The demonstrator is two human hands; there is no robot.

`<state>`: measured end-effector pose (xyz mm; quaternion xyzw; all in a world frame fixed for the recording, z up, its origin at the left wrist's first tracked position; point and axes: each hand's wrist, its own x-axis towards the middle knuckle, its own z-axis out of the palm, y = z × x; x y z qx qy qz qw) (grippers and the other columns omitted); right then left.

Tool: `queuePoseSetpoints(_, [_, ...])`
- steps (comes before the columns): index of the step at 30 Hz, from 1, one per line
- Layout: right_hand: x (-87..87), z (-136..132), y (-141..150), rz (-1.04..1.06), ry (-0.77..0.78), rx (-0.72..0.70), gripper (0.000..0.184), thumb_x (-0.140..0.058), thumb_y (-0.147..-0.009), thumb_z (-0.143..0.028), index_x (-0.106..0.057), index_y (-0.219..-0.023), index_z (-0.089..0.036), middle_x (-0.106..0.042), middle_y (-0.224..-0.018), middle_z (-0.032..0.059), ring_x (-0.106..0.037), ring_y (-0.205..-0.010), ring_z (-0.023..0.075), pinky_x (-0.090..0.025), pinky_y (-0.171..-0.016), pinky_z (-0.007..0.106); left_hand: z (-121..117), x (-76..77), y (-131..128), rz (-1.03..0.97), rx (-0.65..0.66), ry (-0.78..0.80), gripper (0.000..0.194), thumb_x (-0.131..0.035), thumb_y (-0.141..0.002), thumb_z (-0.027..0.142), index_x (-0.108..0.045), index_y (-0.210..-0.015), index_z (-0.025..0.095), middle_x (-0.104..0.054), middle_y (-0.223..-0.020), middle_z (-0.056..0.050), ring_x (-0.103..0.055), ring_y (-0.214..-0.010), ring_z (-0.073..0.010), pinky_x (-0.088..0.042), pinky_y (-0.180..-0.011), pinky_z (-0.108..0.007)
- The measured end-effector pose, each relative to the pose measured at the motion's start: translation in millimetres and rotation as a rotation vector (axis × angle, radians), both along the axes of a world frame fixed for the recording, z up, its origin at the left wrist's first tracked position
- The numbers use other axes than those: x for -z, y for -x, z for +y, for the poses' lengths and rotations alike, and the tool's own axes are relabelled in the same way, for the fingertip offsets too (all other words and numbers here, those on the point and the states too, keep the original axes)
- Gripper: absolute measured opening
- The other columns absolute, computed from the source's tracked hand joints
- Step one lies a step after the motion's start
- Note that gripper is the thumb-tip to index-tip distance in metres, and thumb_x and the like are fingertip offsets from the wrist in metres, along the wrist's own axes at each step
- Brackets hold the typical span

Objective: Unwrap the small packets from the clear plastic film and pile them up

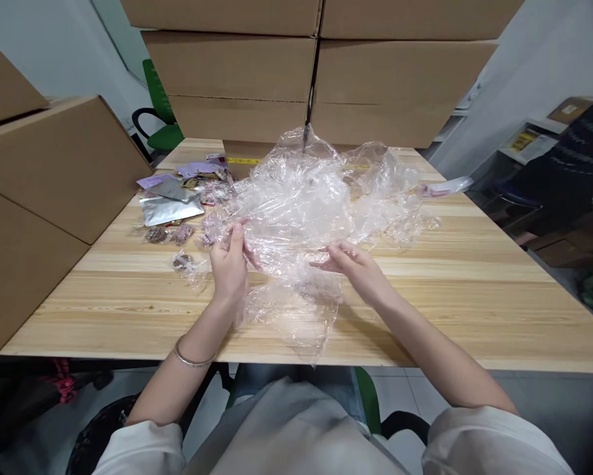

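A large crumpled heap of transparent plastic film (pixel 296 204) lies across the middle of the table, its lower end reaching the front edge. My left hand (pixel 231 267) grips the film's left side, thumb up, with the other fingers partly seen through the plastic. On the right side, my right hand (pixel 350 264) pinches the near part of the film between thumb and fingers. Left of the heap, close to my left hand, are a silver pouch (pixel 171 210), purple packets (pixel 197 169) and several small wrapped pieces (pixel 156 234). Whatever lies beneath the film is hidden.
Stacked cardboard boxes (pixel 237 72) rise behind the wooden table (pixel 454 310), and another large box (pixel 53 165) borders its left side. A yellow measuring tape (pixel 243 161) lies at the back. A green chair (pixel 165 125) stands beyond; a dark-clothed person (pixel 568 165) is at right.
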<state>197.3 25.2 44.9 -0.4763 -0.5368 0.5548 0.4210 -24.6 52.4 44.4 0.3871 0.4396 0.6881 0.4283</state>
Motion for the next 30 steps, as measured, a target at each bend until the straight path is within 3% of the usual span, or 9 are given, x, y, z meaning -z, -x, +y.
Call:
queuePoseSetpoints(4, [-13.4, 10, -6, 0.093, 0.028, 0.066, 0.037, -0.063, -0.085, -0.055, -0.068, -0.104, -0.024, -0.049, -0.051, -0.0087, -0.038, -0.028, 0.0072, -0.029, -0.029, 0.023, -1, -7.3, 4, -0.091, 0.092, 0.019, 0.021, -0.066, -0.088, 0.041, -0.066, -0.101, 0.024, -0.038, -0.052, 0.010, -0.025, -0.029, -0.0018, -0.016, -0.027, -0.021])
queuePoseSetpoints(8, [-33.3, 16, -19, -0.064, 0.031, 0.106, 0.040, -0.061, -0.085, -0.058, -0.072, -0.089, -0.019, -0.036, -0.037, -0.0099, -0.023, -0.024, 0.0054, -0.013, -0.024, 0.021, 3, -12.4, 13, -0.173, 0.051, -0.065, 0.022, -0.067, -0.088, 0.035, -0.066, -0.109, 0.027, -0.039, -0.051, 0.010, -0.023, -0.031, -0.0019, -0.018, -0.028, -0.018])
queuePoseSetpoints(13, [-35.9, 9, -40, -0.206, 0.044, -0.063, 0.045, -0.052, -0.091, -0.057, -0.075, -0.084, -0.019, -0.038, -0.035, -0.0076, -0.030, -0.023, 0.0077, -0.022, -0.025, 0.022, 12, -21.7, 34, -0.333, 0.108, -0.137, 0.023, -0.060, -0.088, 0.032, -0.067, -0.107, 0.023, -0.065, -0.077, -0.001, -0.066, -0.070, -0.0130, -0.056, -0.063, -0.024])
queuePoseSetpoints(16, [-33.1, -3, -51, -0.242, -0.047, -0.340, 0.039, -0.050, -0.094, -0.050, -0.076, -0.097, -0.021, -0.062, -0.053, -0.0012, -0.058, -0.042, 0.0123, -0.048, -0.043, 0.023, 11, -28.9, 43, -0.363, 0.372, -0.005, 0.035, -0.057, -0.086, 0.041, -0.066, -0.111, 0.019, -0.068, -0.112, -0.011, -0.068, -0.102, -0.0293, -0.059, -0.082, -0.045])
queuePoseSetpoints(18, [-32.0, -7, -58, -0.232, -0.179, -0.567, 0.033, -0.060, -0.089, -0.042, -0.071, -0.116, -0.025, -0.075, -0.096, 0.0050, -0.071, -0.088, 0.0194, -0.057, -0.079, 0.033, 8, -32.0, 45, -0.298, 0.501, 0.072, 0.032, -0.062, -0.084, 0.038, -0.067, -0.107, 0.017, -0.064, -0.124, -0.013, -0.067, -0.107, -0.0332, -0.059, -0.084, -0.047])
queuePoseSetpoints(20, [-27.0, -6, -62, -0.206, -0.273, -0.757, 0.052, -0.066, -0.084, -0.034, -0.057, -0.136, -0.032, -0.057, -0.141, 0.0038, -0.050, -0.132, 0.0240, -0.040, -0.110, 0.043, 6, -33.4, 46, -0.235, 0.536, 0.093, 0.015, -0.067, -0.079, 0.023, -0.068, -0.092, 0.017, -0.063, -0.127, -0.012, -0.069, -0.105, -0.0308, -0.060, -0.082, -0.041])
queuePoseSetpoints(23, [-3.9, 2, -56, -0.145, -0.286, -0.804, 0.072, -0.065, -0.087, -0.031, -0.033, -0.151, -0.038, -0.027, -0.161, -0.0009, -0.021, -0.149, 0.0212, -0.017, -0.120, 0.046, 5, -35.9, 47, -0.225, 0.515, 0.047, 0.013, -0.064, -0.071, 0.005, -0.059, -0.074, 0.017, -0.064, -0.128, -0.008, -0.070, -0.101, -0.0258, -0.061, -0.070, -0.029])
queuePoseSetpoints(27, [40.1, 6, -29, -0.040, -0.122, -0.723, 0.085, -0.055, -0.091, -0.054, -0.004, -0.157, -0.038, -0.016, -0.164, 0.0030, -0.018, -0.150, 0.0235, -0.016, -0.119, 0.053, 1, -49.8, 55, -0.315, 0.503, -0.086, 0.019, -0.049, -0.065, -0.002, -0.047, -0.065, 0.017, -0.063, -0.130, -0.004, -0.067, -0.108, -0.0237, -0.055, -0.056, -0.018])
queuePoseSetpoints(30, [54.3, -6, -17, -0.134, -0.020, -0.690, 0.084, -0.031, -0.094, -0.069, 0.011, -0.156, -0.031, -0.013, -0.164, 0.0077, -0.020, -0.149, 0.0262, -0.016, -0.119, 0.055, -4, -64.6, 67, -0.364, 0.495, -0.215, 0.021, -0.041, -0.068, -0.002, -0.044, -0.066, 0.018, -0.060, -0.133, -0.003, -0.064, -0.112, -0.0164, -0.050, -0.053, -0.010])
